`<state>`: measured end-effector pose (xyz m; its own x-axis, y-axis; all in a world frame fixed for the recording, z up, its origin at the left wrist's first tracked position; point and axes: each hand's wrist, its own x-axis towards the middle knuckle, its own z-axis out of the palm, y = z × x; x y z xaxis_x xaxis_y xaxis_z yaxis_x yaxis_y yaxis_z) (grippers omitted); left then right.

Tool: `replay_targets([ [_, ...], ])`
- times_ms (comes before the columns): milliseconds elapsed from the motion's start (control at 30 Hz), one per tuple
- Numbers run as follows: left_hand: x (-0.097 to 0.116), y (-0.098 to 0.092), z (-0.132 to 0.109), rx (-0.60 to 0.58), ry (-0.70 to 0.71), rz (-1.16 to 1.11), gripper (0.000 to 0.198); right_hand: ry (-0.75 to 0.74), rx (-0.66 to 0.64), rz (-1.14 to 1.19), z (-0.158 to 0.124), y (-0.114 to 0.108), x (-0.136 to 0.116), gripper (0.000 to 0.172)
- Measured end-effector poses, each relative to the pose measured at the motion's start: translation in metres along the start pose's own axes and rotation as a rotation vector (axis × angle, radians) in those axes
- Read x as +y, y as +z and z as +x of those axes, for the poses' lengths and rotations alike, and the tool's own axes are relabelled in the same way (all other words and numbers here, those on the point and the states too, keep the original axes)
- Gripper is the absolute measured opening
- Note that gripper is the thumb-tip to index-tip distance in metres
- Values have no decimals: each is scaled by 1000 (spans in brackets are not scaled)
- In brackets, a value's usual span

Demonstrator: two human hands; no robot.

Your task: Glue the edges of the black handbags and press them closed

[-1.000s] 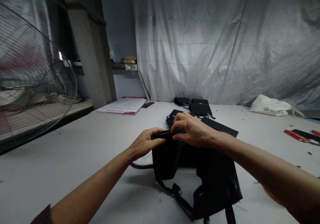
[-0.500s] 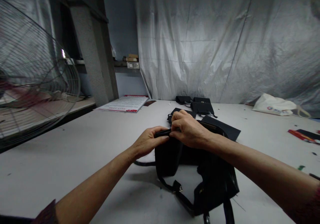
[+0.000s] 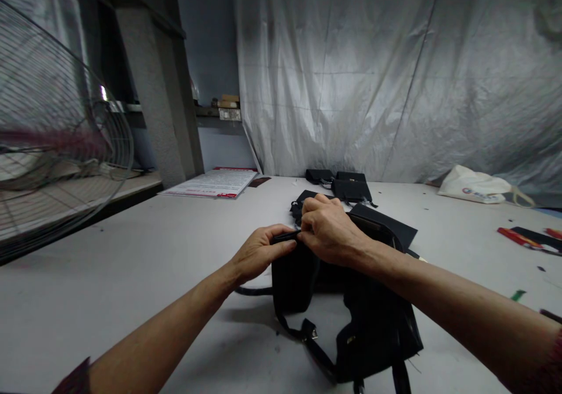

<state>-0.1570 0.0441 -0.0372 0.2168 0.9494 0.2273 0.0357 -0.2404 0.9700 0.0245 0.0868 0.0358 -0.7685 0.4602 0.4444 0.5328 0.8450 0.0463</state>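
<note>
A black bag [image 3: 294,283] with straps and a small metal buckle stands on the white table in front of me. My left hand [image 3: 261,250] pinches the bag's upper left edge between thumb and fingers. Close against it, my right hand [image 3: 329,227] is closed on the same upper edge, its fingers bent and pressed together. Whether a small part sits inside the right fingers is hidden. The bag's front flap [image 3: 373,329] hangs down at the right, under my right forearm. A black strap [image 3: 320,359] droops onto the table.
Behind the bag lie a flat black panel [image 3: 384,224] and several small black bags [image 3: 351,189]. A printed sheet [image 3: 211,182] rests at the back left, near a fan [image 3: 65,130]. At the right are a white cloth bag [image 3: 474,186] and a red packet [image 3: 520,239] on the table [image 3: 175,247].
The view has shifted slightly, so the background sits a little further left. Both hands keep their hold on the bag's edge; my right fingers have moved slightly, and the flap hangs a bit lower.
</note>
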Motion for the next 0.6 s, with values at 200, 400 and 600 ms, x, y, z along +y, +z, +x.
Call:
replay_targets([
  [200, -1, 12, 4, 112, 2, 56, 30, 6, 14, -45, -4, 2, -1, 17],
  [400, -4, -4, -2, 348, 9, 265, 30, 69, 113, 118, -15, -24, 26, 5],
  [600, -12, -26, -16, 425, 25, 322, 33, 163, 137, 203, -30, -33, 70, 4],
])
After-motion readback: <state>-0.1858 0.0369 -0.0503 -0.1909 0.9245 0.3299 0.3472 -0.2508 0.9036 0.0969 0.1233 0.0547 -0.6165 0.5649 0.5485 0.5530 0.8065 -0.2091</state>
